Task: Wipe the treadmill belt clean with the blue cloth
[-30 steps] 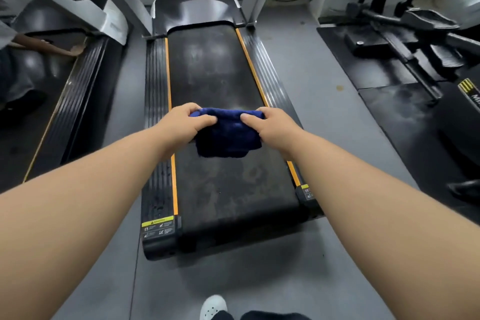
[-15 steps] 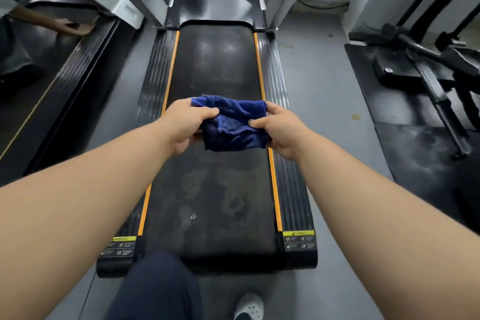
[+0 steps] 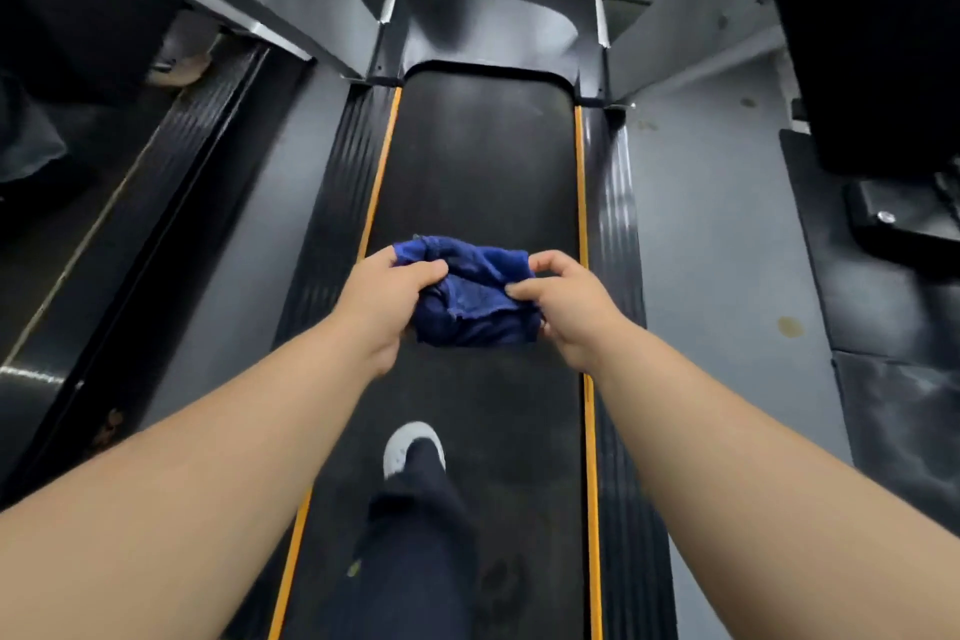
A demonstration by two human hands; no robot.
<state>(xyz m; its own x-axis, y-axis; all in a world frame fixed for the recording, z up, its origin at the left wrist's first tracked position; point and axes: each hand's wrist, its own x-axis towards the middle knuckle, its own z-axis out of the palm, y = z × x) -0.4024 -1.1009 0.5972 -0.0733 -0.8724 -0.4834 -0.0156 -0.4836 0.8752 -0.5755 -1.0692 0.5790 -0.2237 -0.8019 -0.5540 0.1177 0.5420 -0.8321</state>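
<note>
The cloth (image 3: 470, 296), dark blue and bunched into a loose wad, is held between both hands over the middle of the belt (image 3: 478, 161). Whether it touches the belt cannot be told. The left hand (image 3: 387, 299) grips the cloth's left end, with the thumb laid across the top and the fingers curled beneath. The right hand (image 3: 566, 309) pinches the right end between thumb and curled fingers. Both bare forearms reach in from the lower corners.

The belt is black and dull, with faint pale smudges, and runs straight away from the person. An orange stripe (image 3: 378, 192) edges it on the left and another (image 3: 581, 182) on the right. Outside each stripe lies a ribbed black rail (image 3: 332, 203). At the far end the belt passes under a rounded dark cover (image 3: 493, 21), with a slanted grey upright on either side.

Below the cloth, a white shoe (image 3: 402, 442) stands on the belt, with a dark trouser leg (image 3: 415, 546) above it.

Grey floor (image 3: 701, 250) flanks the treadmill. To the left stands a second treadmill (image 3: 130, 203), dark and blurred. To the right lies a black mat (image 3: 893, 327) carrying other black equipment.
</note>
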